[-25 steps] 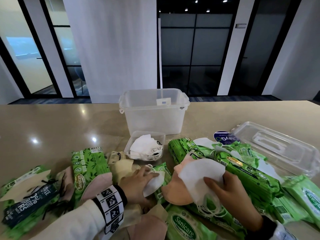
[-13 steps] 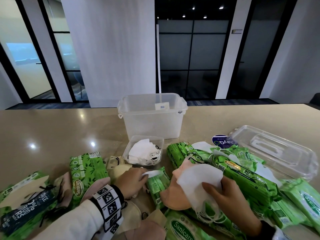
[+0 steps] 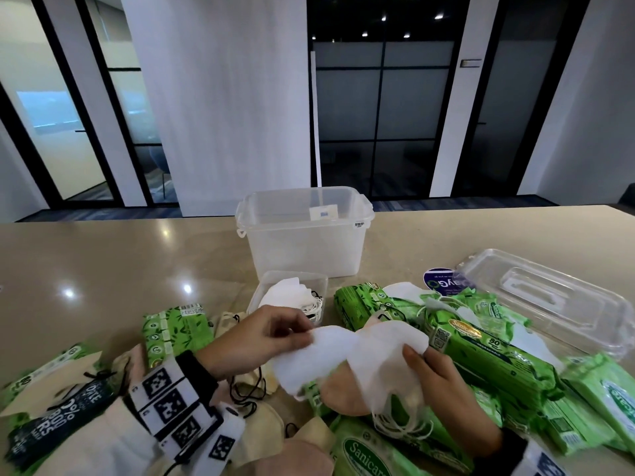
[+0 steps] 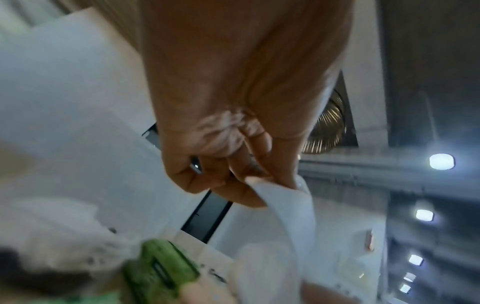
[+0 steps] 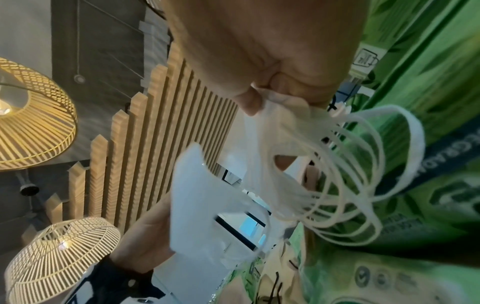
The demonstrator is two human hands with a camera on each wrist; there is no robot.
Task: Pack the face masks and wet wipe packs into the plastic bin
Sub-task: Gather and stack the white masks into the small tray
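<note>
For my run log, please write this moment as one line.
left hand: pinches white mask | right hand: holds white masks stack | plastic bin: looks empty | wet wipe packs: on table

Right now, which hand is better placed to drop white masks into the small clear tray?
Left. The left hand pinches a white mask just in front of the small clear tray; the right hand holds its stack farther away.

bench: beige glossy top, ceiling-light glare spots | white wall panel: behind bench, centre | glass partitions: dark-framed, right of panel, ceiling spots reflected | glass door: left of panel, brighter | wood slat wall + two woven lamp shades: right wrist view
</note>
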